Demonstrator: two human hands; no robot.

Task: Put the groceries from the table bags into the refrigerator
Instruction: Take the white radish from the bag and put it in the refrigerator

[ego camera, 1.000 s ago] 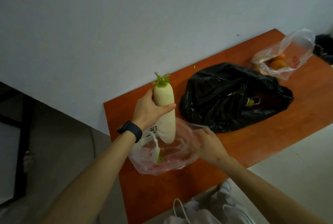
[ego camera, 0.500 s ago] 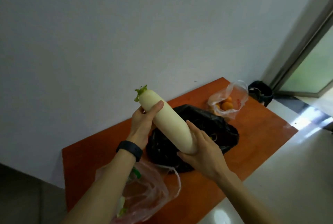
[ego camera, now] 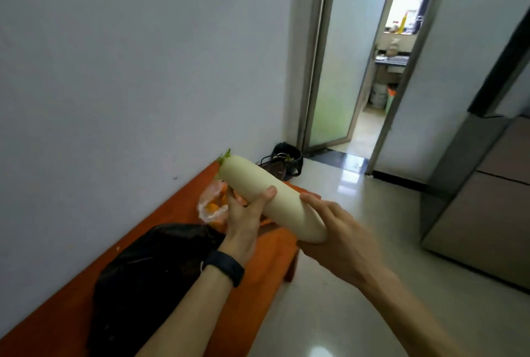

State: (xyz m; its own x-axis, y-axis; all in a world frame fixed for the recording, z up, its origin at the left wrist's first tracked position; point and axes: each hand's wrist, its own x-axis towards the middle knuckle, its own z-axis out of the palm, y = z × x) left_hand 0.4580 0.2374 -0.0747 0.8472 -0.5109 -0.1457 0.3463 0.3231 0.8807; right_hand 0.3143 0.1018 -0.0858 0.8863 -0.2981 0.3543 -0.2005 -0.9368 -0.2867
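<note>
One long white radish with a green top (ego camera: 266,196) is out, clasped by left hand (ego camera: 243,221) at mid-length and right hand (ego camera: 338,237) at its base, above the orange table (ego camera: 258,279). Black plastic bag (ego camera: 143,279) and clear bag of oranges (ego camera: 212,207) remain unemptied; grey refrigerator (ego camera: 481,207) stands closed, apart.

My arms are bare to as far up as the view reaches, with no sleeve showing on either. A black band (ego camera: 226,267) wraps my left wrist, smooth and wide, probably a fitness tracker, though its face is turned away. My left hand (ego camera: 243,221) and my right hand (ego camera: 338,239) wear no gloves or rings.
</note>
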